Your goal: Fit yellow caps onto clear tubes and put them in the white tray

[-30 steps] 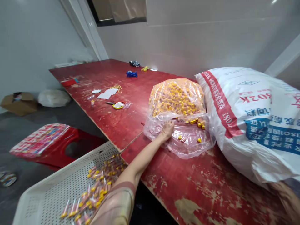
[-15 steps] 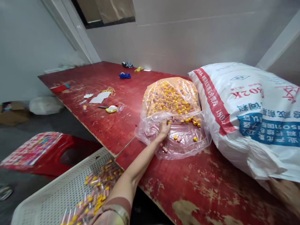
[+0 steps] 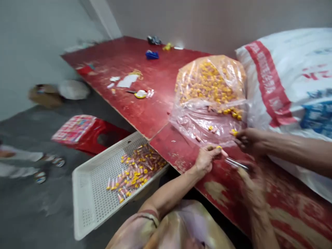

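Note:
My left hand [image 3: 207, 159] pinches a small pink piece with a yellow cap [image 3: 222, 151] over the front edge of the table. My right hand [image 3: 250, 181], blurred, holds a clear tube [image 3: 236, 163] whose end meets the pink piece. Behind them, a clear plastic bag [image 3: 184, 116] is filled with many yellow-capped pieces [image 3: 212, 81], and a few lie loose on its front flap. Another person's hand [image 3: 250, 138] reaches in from the right, its fingers at a yellow-capped piece [image 3: 233, 132] on the flap.
A white perforated basket [image 3: 88, 197] with many capped tubes stands below the table at left, beside a red stool [image 3: 90, 133]. A large white sack [image 3: 282, 83] fills the right. Scissors [image 3: 140, 94] and a blue tape dispenser [image 3: 151, 54] lie farther back. A person's feet [image 3: 49, 162] show at far left.
My left hand has come back from the bag towards me with the capped piece. My right hand now shows with a tube. Another person's arm now reaches towards the bag; the view has shifted.

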`<action>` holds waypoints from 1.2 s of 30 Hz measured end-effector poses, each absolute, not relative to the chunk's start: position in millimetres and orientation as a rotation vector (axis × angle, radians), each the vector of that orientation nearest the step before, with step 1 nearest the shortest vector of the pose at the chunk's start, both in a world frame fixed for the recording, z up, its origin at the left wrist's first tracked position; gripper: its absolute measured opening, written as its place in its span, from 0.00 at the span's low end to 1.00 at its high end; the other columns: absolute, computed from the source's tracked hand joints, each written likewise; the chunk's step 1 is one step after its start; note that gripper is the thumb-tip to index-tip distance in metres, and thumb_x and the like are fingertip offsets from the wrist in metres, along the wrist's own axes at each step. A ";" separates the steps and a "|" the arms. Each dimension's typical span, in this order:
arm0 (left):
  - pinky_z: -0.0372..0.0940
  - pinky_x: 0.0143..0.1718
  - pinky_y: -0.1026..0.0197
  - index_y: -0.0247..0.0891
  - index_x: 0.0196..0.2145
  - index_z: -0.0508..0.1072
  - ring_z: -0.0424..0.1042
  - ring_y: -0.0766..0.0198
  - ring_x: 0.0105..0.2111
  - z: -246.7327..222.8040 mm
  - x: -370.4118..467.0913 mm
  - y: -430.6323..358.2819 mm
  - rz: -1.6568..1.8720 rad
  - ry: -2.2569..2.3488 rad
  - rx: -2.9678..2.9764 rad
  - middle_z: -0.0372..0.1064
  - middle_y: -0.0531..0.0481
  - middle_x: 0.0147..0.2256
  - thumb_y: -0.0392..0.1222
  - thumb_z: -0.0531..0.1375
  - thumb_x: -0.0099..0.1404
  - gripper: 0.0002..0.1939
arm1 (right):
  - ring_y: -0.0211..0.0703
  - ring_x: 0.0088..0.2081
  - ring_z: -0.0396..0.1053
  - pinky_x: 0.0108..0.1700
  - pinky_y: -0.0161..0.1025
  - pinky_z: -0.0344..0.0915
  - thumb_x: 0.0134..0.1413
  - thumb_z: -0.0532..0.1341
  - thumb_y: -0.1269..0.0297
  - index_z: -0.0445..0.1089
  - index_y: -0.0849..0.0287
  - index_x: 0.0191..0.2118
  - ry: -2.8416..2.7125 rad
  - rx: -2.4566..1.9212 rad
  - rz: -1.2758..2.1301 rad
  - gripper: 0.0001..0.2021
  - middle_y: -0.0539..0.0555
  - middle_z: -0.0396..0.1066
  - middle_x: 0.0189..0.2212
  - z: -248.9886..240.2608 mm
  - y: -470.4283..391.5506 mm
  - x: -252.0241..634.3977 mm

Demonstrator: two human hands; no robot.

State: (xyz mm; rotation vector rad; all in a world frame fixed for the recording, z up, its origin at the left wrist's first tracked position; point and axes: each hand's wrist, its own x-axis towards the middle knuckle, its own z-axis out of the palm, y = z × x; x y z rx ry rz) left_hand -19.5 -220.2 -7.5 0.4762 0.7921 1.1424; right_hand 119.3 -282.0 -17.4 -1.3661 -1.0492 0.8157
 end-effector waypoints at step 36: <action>0.62 0.29 0.64 0.34 0.26 0.72 0.68 0.65 0.26 -13.8 -29.2 -244.9 0.866 0.987 0.652 0.71 0.46 0.26 0.69 0.48 0.59 0.32 | 0.41 0.36 0.68 0.36 0.36 0.65 0.56 0.58 0.68 0.66 0.57 0.39 -1.943 -0.990 0.729 0.04 0.54 0.68 0.35 -16.0 -298.7 89.2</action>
